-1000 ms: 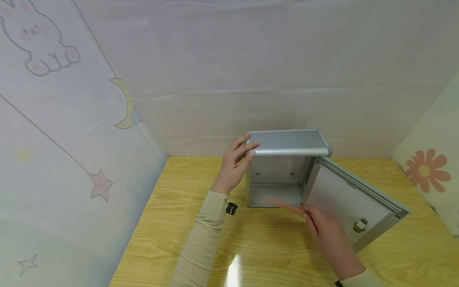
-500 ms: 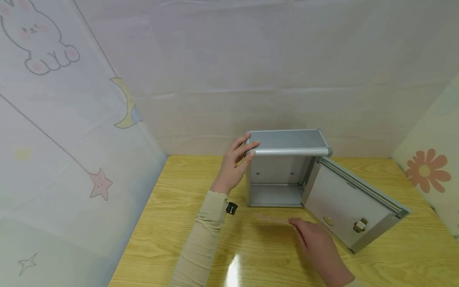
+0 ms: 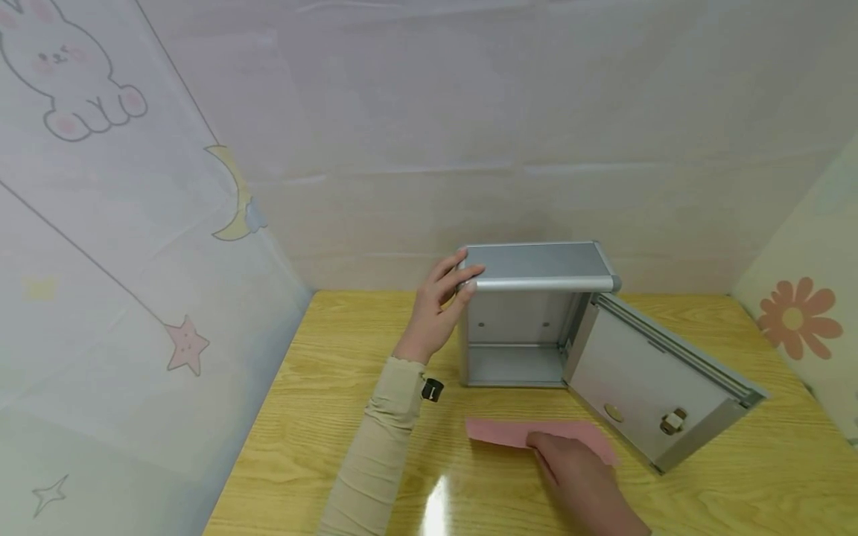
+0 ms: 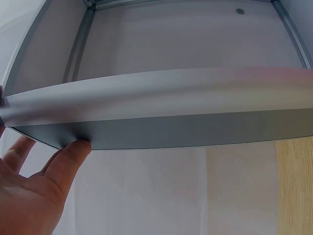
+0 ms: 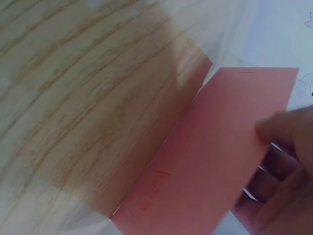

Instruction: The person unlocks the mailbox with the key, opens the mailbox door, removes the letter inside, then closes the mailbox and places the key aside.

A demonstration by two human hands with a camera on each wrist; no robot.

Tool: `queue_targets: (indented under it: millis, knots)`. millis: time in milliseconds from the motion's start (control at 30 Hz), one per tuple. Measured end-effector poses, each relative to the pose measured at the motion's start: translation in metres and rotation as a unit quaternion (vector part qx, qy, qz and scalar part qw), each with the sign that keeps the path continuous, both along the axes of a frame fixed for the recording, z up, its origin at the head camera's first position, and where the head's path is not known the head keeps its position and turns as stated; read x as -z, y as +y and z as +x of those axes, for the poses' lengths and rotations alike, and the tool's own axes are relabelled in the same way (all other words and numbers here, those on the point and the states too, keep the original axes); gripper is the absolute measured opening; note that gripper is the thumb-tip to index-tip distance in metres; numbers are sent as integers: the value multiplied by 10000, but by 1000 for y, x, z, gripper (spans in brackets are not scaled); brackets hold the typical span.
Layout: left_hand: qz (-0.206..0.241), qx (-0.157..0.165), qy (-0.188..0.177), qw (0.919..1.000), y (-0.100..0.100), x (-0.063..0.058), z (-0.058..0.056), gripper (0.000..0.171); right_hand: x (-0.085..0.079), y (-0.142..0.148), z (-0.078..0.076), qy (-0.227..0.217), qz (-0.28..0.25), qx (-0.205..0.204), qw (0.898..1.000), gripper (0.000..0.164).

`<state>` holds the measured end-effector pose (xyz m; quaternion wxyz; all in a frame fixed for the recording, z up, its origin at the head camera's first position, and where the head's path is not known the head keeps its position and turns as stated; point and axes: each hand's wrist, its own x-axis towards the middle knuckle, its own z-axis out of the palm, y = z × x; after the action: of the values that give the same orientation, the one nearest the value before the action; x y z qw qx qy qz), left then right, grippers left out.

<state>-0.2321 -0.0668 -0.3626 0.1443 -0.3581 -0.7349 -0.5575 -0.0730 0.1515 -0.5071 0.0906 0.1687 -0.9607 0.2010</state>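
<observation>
A grey metal lockable box (image 3: 543,260) stands on the wooden table with its front door (image 3: 643,372) swung out to the right. My left hand (image 3: 432,309) grips the box's upper left corner, fingers over the top edge. In the left wrist view the left hand (image 4: 41,181) has a fingertip against the dark top panel. My right hand (image 3: 576,473) pinches a flat pink sheet of paper (image 3: 499,432) by its near edge, in front of the box. Faint printed lines mark the pink paper (image 5: 215,142) in the right wrist view.
The door's inner face carries a lock (image 3: 673,421) and an oval disc (image 3: 613,412). It juts over the right of the wooden table (image 3: 335,350). A pale wall covering (image 3: 429,149) hangs behind the box, with patterned panels at both sides.
My right hand has drawn the pink paper back from the box opening towards me and turned its broad face up. The left hand and the box have stayed put.
</observation>
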Motion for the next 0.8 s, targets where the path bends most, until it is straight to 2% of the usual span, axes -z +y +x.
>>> queue_targets:
  millis: [100, 300, 567, 800]
  knots:
    - [5, 11, 4, 10000, 0, 0, 0, 31, 4, 0, 0, -335, 126, -214, 9991, 18]
    - [11, 8, 26, 10000, 0, 0, 0, 30, 12, 3, -1, -741, 547, -802, 9925, 35]
    - [-17, -34, 23, 10000, 0, -1, 2, 30, 14, 3, -3, -1403, 530, -943, 9842, 31]
    - [0, -24, 14, 10000, -1, 0, 1, 30, 19, 6, -5, -1427, 640, -1097, 9816, 31]
